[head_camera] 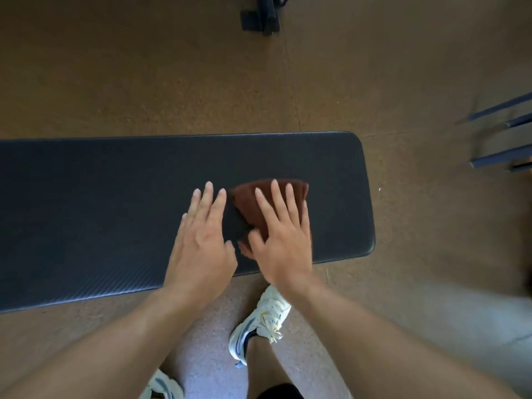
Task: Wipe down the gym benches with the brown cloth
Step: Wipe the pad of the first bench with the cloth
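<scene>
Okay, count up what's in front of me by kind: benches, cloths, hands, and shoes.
Gym bench: 1
Brown cloth: 1
Hands: 2, left hand, right hand
White shoes: 2, one, another
Total: 6

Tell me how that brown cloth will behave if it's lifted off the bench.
The brown cloth looks folded and soft, so it would probably droop and unfold. It seems light. Under the right hand it likely slides easily over the smooth bench pad.

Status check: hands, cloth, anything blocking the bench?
Right hand flat on brown cloth, near bench end. Left hand flat on bare pad beside it. Nothing blocking the pad.
</scene>
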Action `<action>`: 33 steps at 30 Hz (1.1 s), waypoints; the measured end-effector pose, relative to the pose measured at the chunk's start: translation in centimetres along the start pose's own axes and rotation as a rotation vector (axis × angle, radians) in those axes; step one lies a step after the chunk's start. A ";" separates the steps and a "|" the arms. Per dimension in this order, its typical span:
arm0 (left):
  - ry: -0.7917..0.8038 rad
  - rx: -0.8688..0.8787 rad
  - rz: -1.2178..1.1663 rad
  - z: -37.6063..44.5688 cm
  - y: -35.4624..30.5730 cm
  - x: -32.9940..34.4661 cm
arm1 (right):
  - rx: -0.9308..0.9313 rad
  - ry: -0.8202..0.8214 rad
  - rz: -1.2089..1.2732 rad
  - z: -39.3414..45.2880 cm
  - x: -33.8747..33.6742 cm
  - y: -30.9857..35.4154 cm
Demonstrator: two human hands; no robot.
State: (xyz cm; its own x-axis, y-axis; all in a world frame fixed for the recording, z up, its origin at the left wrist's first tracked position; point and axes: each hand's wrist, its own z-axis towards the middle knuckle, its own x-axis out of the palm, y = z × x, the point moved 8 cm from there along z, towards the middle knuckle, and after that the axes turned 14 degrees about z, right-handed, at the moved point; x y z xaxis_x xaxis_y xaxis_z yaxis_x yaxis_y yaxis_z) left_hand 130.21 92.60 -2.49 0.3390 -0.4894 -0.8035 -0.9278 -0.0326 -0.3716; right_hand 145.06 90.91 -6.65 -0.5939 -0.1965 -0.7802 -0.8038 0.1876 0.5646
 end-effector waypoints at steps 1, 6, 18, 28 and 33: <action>0.006 0.006 0.004 0.3 -0.8 0.0 | 0.038 0.007 -0.002 -2.9 0.0 -1.2; -0.031 0.091 0.060 3.4 -4.3 -0.5 | 0.002 0.102 -0.030 0.0 -0.9 -2.8; 0.544 0.135 0.661 9.1 -8.1 3.3 | 0.177 -0.085 0.022 -2.9 -4.8 -9.0; 0.437 0.077 0.773 8.8 -7.7 4.5 | 0.160 -0.085 0.075 8.9 -9.2 -11.0; 0.497 0.048 0.815 8.9 -8.0 4.6 | 0.217 -0.084 0.156 15.0 -11.9 -10.6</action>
State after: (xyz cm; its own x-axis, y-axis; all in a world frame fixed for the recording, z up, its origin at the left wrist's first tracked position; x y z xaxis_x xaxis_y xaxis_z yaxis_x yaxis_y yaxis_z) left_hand 140.60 98.37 -7.36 -0.5237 -0.6604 -0.5381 -0.8383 0.5119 0.1877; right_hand 161.14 105.70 -7.42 -0.6973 -0.0705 -0.7133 -0.6714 0.4130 0.6154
